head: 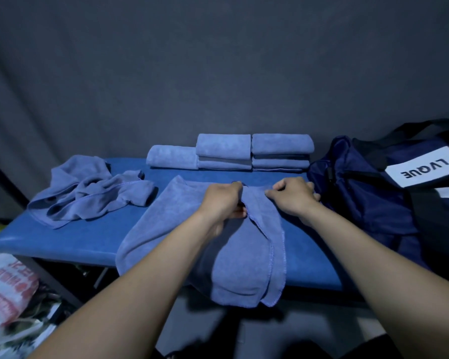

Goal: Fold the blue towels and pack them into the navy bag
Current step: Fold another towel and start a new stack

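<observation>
Towel (pixel 171 218) gripped by both hands, folded stacks (pixel 252 154) behind, bag (pixel 368 193) right

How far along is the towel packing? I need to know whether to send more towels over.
Done: folded towels sit stacked at the back of the blue table. In hand: the left hand and right hand grip the far edge of one towel draped over the table's front. Left: the crumpled towels are unfolded, and no towel visibly sits in the navy bag.
</observation>
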